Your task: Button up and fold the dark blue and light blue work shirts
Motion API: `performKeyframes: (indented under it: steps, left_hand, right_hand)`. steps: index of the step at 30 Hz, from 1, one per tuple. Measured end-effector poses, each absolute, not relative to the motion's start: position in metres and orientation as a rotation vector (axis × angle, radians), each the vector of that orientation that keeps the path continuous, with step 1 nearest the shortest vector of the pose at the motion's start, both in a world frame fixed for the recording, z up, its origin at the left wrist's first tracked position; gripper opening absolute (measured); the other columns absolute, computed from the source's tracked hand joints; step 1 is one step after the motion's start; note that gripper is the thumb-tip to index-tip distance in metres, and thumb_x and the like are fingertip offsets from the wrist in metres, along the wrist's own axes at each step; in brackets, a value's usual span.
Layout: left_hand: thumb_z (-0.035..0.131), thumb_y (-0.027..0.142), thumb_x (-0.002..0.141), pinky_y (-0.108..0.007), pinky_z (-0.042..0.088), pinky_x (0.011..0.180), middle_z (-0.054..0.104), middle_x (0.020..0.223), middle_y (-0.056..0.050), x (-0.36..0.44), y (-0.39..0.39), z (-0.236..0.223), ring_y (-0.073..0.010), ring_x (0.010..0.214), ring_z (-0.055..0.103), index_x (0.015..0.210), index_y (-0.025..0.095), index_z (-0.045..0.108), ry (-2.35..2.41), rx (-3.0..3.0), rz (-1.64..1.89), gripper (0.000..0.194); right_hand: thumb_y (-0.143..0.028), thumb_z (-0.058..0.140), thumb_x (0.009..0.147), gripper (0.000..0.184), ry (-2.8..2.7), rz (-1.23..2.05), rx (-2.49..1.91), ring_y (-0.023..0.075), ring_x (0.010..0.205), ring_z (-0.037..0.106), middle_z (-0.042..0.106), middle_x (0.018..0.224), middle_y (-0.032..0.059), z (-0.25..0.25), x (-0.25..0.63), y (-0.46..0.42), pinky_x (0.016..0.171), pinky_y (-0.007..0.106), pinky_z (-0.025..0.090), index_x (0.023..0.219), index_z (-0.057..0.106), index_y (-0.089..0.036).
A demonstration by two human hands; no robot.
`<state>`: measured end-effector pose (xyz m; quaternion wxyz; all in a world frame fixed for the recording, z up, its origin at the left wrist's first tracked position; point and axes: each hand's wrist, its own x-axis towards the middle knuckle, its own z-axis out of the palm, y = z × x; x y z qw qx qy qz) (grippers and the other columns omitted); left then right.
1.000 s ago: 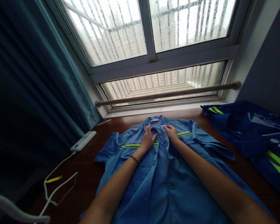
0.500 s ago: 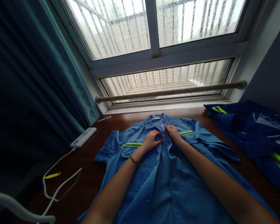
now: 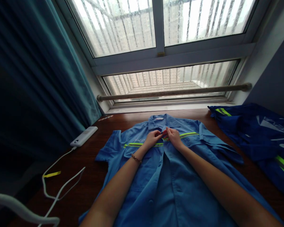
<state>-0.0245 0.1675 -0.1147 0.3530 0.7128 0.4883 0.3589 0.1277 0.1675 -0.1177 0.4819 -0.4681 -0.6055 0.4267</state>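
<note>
A blue short-sleeved work shirt with yellow-green reflective stripes lies face up on the dark wooden table, its collar toward the window. My left hand and my right hand meet at the front placket just below the collar. Both have their fingers pinched on the shirt's front edges near the top button. A beaded bracelet sits on my left wrist.
A white power bank with a white cable lies at the left beside the teal curtain. Darker blue garments with reflective stripes are piled at the right. A window with a rail runs along the far edge.
My left hand went from lying flat on the shirt's chest to pinching the placket. Both hands drew together under the collar, and the shirt front now lies closed more neatly.
</note>
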Motion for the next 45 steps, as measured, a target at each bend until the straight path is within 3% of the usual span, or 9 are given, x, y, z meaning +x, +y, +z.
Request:
performKeyframes:
  steps: [5,8,14,18,23,30,37,40,45]
  left_hand:
    - [0.057,0.034,0.069,-0.021,0.036,0.051,0.056,0.060,-0.001,-0.023,0.168,-0.113,-0.0108,0.054,0.049,0.070,0.011,0.058,1.220,1.715,0.982,0.023]
    - [0.056,0.032,0.068,-0.020,0.033,0.047,0.052,0.054,0.001,-0.024,0.168,-0.112,-0.0097,0.048,0.046,0.066,0.012,0.055,1.220,1.660,1.003,0.020]
    - [0.054,0.030,0.067,-0.020,0.031,0.048,0.050,0.051,0.002,-0.022,0.163,-0.108,-0.0088,0.048,0.043,0.058,0.012,0.055,1.232,1.654,1.066,0.020]
    - [0.052,0.032,0.068,-0.021,0.028,0.046,0.043,0.044,0.004,-0.019,0.159,-0.102,-0.0072,0.044,0.036,0.049,0.013,0.049,1.251,1.621,1.109,0.026]
    - [0.049,0.034,0.069,-0.021,0.027,0.046,0.039,0.043,0.005,-0.018,0.157,-0.099,-0.0066,0.043,0.032,0.047,0.015,0.045,1.285,1.571,1.166,0.029]
    - [0.050,0.036,0.069,-0.021,0.026,0.045,0.039,0.043,0.005,-0.018,0.158,-0.103,-0.0067,0.042,0.032,0.048,0.015,0.044,1.289,1.561,1.171,0.031]
    - [0.047,0.037,0.073,-0.021,0.030,0.048,0.041,0.042,0.004,-0.019,0.157,-0.101,-0.0074,0.042,0.035,0.045,0.015,0.044,1.279,1.608,1.148,0.036]
    - [0.045,0.039,0.076,-0.022,0.033,0.050,0.046,0.045,0.002,-0.021,0.159,-0.102,-0.0087,0.044,0.039,0.050,0.015,0.048,1.257,1.631,1.120,0.036]
    - [0.032,0.035,0.086,-0.023,0.039,0.060,0.057,0.061,-0.002,-0.025,0.166,-0.109,-0.0126,0.059,0.052,0.064,0.015,0.053,1.192,1.987,0.930,0.036]
  right_hand:
    - [-0.043,0.027,0.088,0.046,-1.673,0.710,-1.261,0.0145,0.055,0.058,0.064,0.063,0.0045,-0.112,0.126,0.158,0.055,0.023,0.040,0.069,0.060,-0.016]
    - [-0.036,0.033,0.088,0.039,-1.825,0.564,-1.319,0.0143,0.061,0.057,0.062,0.065,0.0037,-0.112,0.127,0.151,0.059,0.023,0.037,0.066,0.058,-0.017]
    - [-0.041,0.054,0.075,0.024,-2.065,0.386,-1.279,0.0152,0.067,0.049,0.056,0.067,0.0020,-0.112,0.129,0.137,0.061,0.025,0.034,0.076,0.059,-0.018]
    - [-0.021,0.058,0.067,0.013,-2.064,0.382,-1.226,0.0149,0.071,0.048,0.055,0.072,0.0008,-0.111,0.130,0.134,0.064,0.024,0.035,0.080,0.057,-0.018]
    - [-0.008,0.046,0.066,0.037,-2.037,0.517,-1.088,0.0112,0.067,0.048,0.055,0.084,0.0008,-0.113,0.131,0.134,0.064,0.022,0.038,0.099,0.058,-0.021]
    - [-0.013,0.049,0.067,0.025,-2.069,0.513,-1.190,0.0117,0.062,0.047,0.053,0.072,0.0020,-0.112,0.132,0.136,0.060,0.022,0.036,0.087,0.063,-0.015]
    - [-0.016,0.047,0.068,0.026,-2.119,0.453,-1.305,0.0136,0.063,0.049,0.056,0.073,0.0040,-0.110,0.128,0.131,0.061,0.023,0.035,0.088,0.065,-0.015]
    - [-0.015,0.044,0.070,0.031,-2.042,0.547,-1.302,0.0160,0.071,0.052,0.060,0.081,0.0062,-0.110,0.130,0.136,0.066,0.025,0.037,0.092,0.066,-0.015]
    - [-0.017,0.044,0.067,0.026,-1.705,1.240,-1.212,0.0169,0.068,0.056,0.063,0.067,0.0021,-0.107,0.141,0.152,0.067,0.026,0.042,0.076,0.068,-0.014]
